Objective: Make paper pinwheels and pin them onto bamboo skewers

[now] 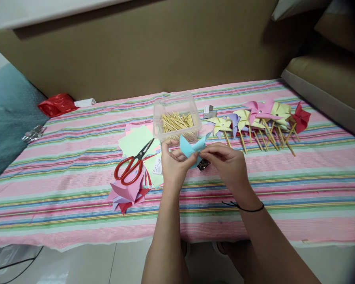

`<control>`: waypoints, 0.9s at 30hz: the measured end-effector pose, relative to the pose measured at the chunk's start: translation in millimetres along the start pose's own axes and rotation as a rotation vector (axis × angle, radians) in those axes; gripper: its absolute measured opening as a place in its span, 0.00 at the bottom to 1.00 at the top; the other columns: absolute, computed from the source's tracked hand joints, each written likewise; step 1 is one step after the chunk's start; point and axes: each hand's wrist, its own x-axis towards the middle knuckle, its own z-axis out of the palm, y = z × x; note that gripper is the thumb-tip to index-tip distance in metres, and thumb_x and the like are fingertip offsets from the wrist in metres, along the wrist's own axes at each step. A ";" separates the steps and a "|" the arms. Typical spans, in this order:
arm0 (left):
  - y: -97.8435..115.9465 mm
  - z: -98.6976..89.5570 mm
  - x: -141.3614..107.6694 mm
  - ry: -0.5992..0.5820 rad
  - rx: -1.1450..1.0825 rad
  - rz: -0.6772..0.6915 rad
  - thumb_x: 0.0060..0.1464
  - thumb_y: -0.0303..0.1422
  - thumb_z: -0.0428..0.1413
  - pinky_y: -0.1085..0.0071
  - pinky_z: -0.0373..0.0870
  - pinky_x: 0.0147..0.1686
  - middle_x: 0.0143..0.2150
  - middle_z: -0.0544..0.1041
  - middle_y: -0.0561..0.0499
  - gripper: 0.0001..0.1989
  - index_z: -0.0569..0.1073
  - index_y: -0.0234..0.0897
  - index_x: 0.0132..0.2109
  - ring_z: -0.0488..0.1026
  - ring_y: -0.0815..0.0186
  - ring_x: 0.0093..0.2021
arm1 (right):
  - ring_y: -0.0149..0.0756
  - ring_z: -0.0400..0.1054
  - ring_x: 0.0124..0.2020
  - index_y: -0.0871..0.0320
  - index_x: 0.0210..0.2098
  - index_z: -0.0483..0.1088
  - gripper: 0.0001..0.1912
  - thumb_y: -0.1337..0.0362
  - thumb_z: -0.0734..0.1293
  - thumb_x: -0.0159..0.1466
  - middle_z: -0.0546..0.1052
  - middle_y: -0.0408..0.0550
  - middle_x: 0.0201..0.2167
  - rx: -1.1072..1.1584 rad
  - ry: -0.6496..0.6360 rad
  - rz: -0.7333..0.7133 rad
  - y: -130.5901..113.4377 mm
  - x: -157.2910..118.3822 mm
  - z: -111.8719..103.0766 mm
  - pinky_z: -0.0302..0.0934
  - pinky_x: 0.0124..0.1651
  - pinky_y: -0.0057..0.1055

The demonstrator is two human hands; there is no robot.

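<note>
1. Right in the middle of it all, the left hand (176, 163) has its grip closed on the blue paper (187, 146), thumb in front and fingers curled behind, seemingly to keep its curved flaps from springing flat.
2. In comes the right hand (232, 163) from three o'clock, grip pinched shut, thumb against forefinger at the paper's middle. Whether it has paper or some tiny piece there, nobody can tell (fingertips hide everything!).
3. The blue paper is up above the surface (77, 169), likely so both hands can reach its centre from either side. A dark packet (203, 164) lies just beside it at four o'clock, handy for the right.
4. Over at nine o'clock, scissors (133, 161) lie open partly across pale paper sheets (136, 140), red handles towards the person, probably for an easy pick-up. Pink folded paper (130, 191) sits at eight.
5. Up at eleven, the clear box (177, 101) gathers the thin sticks (177, 122), presumably against rolling.
6. And at two o'clock, pinwheels (260, 112) overlap in a row, sticks pointing nearer, perhaps to spare their blades a crushing.
</note>
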 end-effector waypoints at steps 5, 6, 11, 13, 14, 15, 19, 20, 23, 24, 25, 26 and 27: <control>-2.6 -2.3 1.9 -0.016 0.030 0.005 0.36 0.27 0.65 0.77 0.69 0.24 0.22 0.76 0.60 0.28 0.55 0.42 0.39 0.74 0.70 0.21 | 0.34 0.71 0.32 0.56 0.28 0.77 0.04 0.70 0.70 0.57 0.77 0.44 0.28 0.008 -0.009 0.031 1.7 -0.3 -0.5 0.65 0.32 0.31; -3.1 -2.6 2.4 -0.023 0.038 0.009 0.37 0.27 0.64 0.77 0.69 0.24 0.22 0.76 0.60 0.28 0.55 0.42 0.40 0.74 0.70 0.21 | 0.34 0.71 0.32 0.56 0.28 0.77 0.04 0.70 0.70 0.57 0.77 0.44 0.28 0.013 -0.009 0.034 1.6 -0.4 -0.4 0.65 0.32 0.31; -5.3 -3.0 3.8 -0.037 0.049 0.025 0.37 0.26 0.64 0.76 0.70 0.24 0.22 0.76 0.61 0.27 0.54 0.42 0.40 0.74 0.70 0.21 | 0.34 0.71 0.30 0.57 0.27 0.76 0.04 0.70 0.70 0.57 0.77 0.45 0.28 0.003 0.009 0.062 0.5 -0.7 1.0 0.66 0.31 0.31; -5.6 -2.9 3.9 -0.036 0.057 0.027 0.37 0.26 0.64 0.77 0.69 0.24 0.22 0.75 0.61 0.28 0.54 0.42 0.39 0.73 0.70 0.21 | 0.34 0.71 0.30 0.57 0.27 0.76 0.03 0.69 0.70 0.56 0.77 0.45 0.28 0.005 0.014 0.078 0.6 -1.0 1.4 0.66 0.31 0.31; -5.7 -2.8 3.8 -0.038 0.060 0.026 0.37 0.26 0.64 0.77 0.69 0.24 0.22 0.75 0.61 0.28 0.54 0.42 0.39 0.73 0.70 0.21 | 0.35 0.71 0.30 0.58 0.27 0.76 0.03 0.69 0.70 0.56 0.77 0.46 0.28 0.008 0.012 0.088 0.7 -1.2 1.4 0.66 0.31 0.32; -5.6 -2.8 3.7 -0.041 0.062 0.026 0.37 0.26 0.64 0.77 0.69 0.24 0.22 0.75 0.61 0.28 0.54 0.42 0.39 0.73 0.71 0.21 | 0.35 0.71 0.30 0.58 0.27 0.76 0.03 0.69 0.70 0.56 0.77 0.46 0.28 0.011 0.009 0.098 0.9 -1.3 1.3 0.65 0.31 0.32; -4.9 -3.3 3.4 -0.045 0.072 0.034 0.37 0.26 0.64 0.77 0.70 0.25 0.22 0.75 0.62 0.28 0.54 0.43 0.39 0.74 0.71 0.21 | 0.35 0.69 0.31 0.57 0.27 0.76 0.02 0.67 0.70 0.57 0.76 0.46 0.29 -0.011 -0.013 0.126 3.0 -1.3 -0.2 0.64 0.32 0.33; -4.7 -3.5 3.3 -0.045 0.074 0.034 0.37 0.26 0.64 0.76 0.70 0.25 0.22 0.75 0.62 0.28 0.54 0.43 0.39 0.74 0.70 0.21 | 0.36 0.69 0.32 0.56 0.27 0.76 0.02 0.67 0.71 0.56 0.75 0.46 0.30 -0.023 -0.009 0.117 4.0 -1.1 -0.6 0.63 0.32 0.33; -3.7 -3.9 3.4 -0.049 0.076 0.023 0.37 0.26 0.63 0.76 0.71 0.25 0.23 0.76 0.60 0.28 0.53 0.43 0.40 0.75 0.69 0.22 | 0.38 0.68 0.39 0.55 0.27 0.77 0.00 0.66 0.72 0.54 0.72 0.47 0.35 -0.036 0.021 0.086 7.7 -0.3 -1.0 0.62 0.33 0.32; -3.4 -3.9 3.4 -0.050 0.075 0.019 0.37 0.26 0.63 0.75 0.71 0.25 0.23 0.76 0.60 0.28 0.53 0.43 0.40 0.75 0.69 0.22 | 0.38 0.68 0.41 0.54 0.27 0.77 0.01 0.66 0.73 0.54 0.71 0.48 0.37 -0.023 0.026 0.090 8.6 -0.1 -0.9 0.62 0.33 0.31; -3.1 -3.8 3.4 -0.051 0.075 0.016 0.37 0.26 0.63 0.75 0.71 0.25 0.23 0.76 0.60 0.28 0.53 0.43 0.40 0.75 0.69 0.22 | 0.38 0.67 0.42 0.54 0.27 0.77 0.01 0.65 0.73 0.53 0.70 0.48 0.38 0.005 0.026 0.102 9.3 -0.1 -0.6 0.63 0.34 0.31; -2.8 -3.5 3.4 -0.051 0.075 0.015 0.37 0.26 0.63 0.76 0.71 0.25 0.22 0.76 0.60 0.28 0.53 0.43 0.40 0.74 0.69 0.22 | 0.38 0.67 0.42 0.54 0.27 0.77 0.01 0.65 0.73 0.53 0.70 0.48 0.38 0.042 0.020 0.116 9.6 -0.2 -0.2 0.64 0.35 0.31; -2.5 -3.3 3.4 -0.052 0.075 0.014 0.37 0.26 0.63 0.76 0.70 0.24 0.22 0.75 0.60 0.28 0.53 0.43 0.40 0.74 0.70 0.21 | 0.38 0.68 0.42 0.55 0.27 0.76 0.02 0.65 0.73 0.53 0.69 0.47 0.39 0.084 0.015 0.128 9.5 -0.3 0.3 0.65 0.36 0.32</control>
